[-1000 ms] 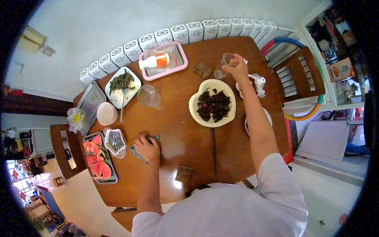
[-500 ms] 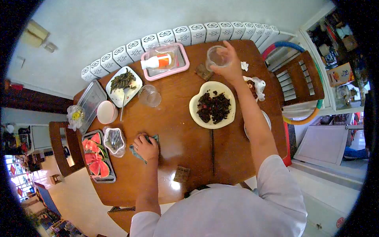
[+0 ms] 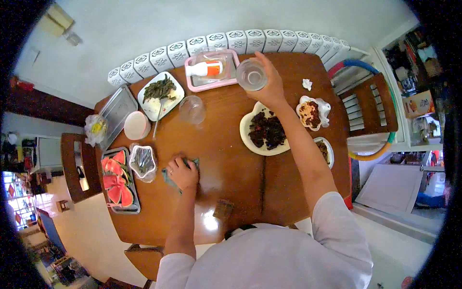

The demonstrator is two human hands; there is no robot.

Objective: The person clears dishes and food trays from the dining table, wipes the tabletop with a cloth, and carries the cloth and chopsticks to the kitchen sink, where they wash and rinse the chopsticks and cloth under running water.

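My left hand (image 3: 184, 174) is closed on a dark green cloth (image 3: 168, 181) that lies on the brown table (image 3: 221, 168), left of the middle. My right hand (image 3: 270, 83) holds a clear plastic cup (image 3: 251, 75) above the far part of the table, its fingers round the cup's right side. Below that hand sits a cream heart-shaped dish (image 3: 246, 136) with dark food, partly covered by my forearm. A second clear cup (image 3: 192, 110) stands between my hands, near a white plate (image 3: 149, 110) of green food with a spoon.
A pink-rimmed tray (image 3: 211, 87) holds a white and orange bottle (image 3: 204, 69). Watermelon slices lie on a tray (image 3: 135, 206) at the left, beside a star-shaped bowl (image 3: 143, 161) and a pink bowl (image 3: 137, 125). At the right are a small food dish (image 3: 309, 113) and crumpled tissue (image 3: 307, 84).
My right hand has moved left with the cup, away from the tissue and over the table's far side. My left hand stays on the cloth. The view has shifted slightly.
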